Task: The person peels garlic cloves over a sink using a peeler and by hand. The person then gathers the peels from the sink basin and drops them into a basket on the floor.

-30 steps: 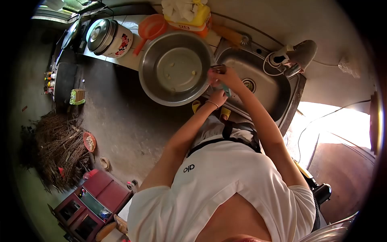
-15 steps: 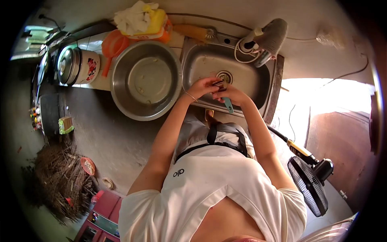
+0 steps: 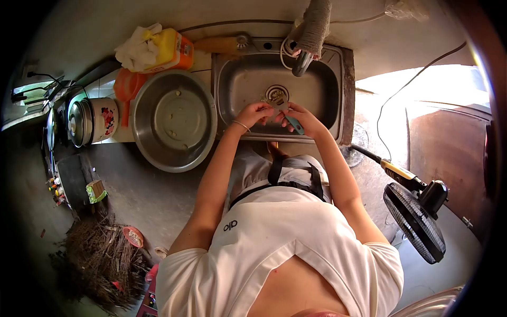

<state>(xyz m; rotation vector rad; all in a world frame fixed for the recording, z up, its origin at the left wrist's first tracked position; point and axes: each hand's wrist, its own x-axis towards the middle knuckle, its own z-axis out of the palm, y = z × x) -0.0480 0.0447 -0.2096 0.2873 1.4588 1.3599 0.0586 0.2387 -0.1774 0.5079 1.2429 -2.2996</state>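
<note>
Both of my hands are over the near part of the steel sink [image 3: 311, 90], just on my side of its drain [image 3: 275, 93]. My right hand [image 3: 302, 120] is closed on a peeler [image 3: 296, 124] with a teal handle, its metal head pointing toward the drain. My left hand [image 3: 257, 114] has its fingers bent together at the peeler's head; what they hold, if anything, is too small to make out. Small pale scraps lie around the drain. Left of the sink stands a wide metal basin [image 3: 174, 121] with a few small pale pieces in it.
An orange ladle [image 3: 127, 87], a yellow-orange jug [image 3: 171, 50] and a flowered pot [image 3: 100, 121] stand around the basin. A cloth-wrapped faucet [image 3: 311, 39] hangs over the sink's back. A black fan [image 3: 414, 222] is at right, a twig pile [image 3: 100, 253] at lower left.
My hands have gone from the basin's right edge to over the sink near the drain. The view has shifted, and the basin and sink now appear further left.
</note>
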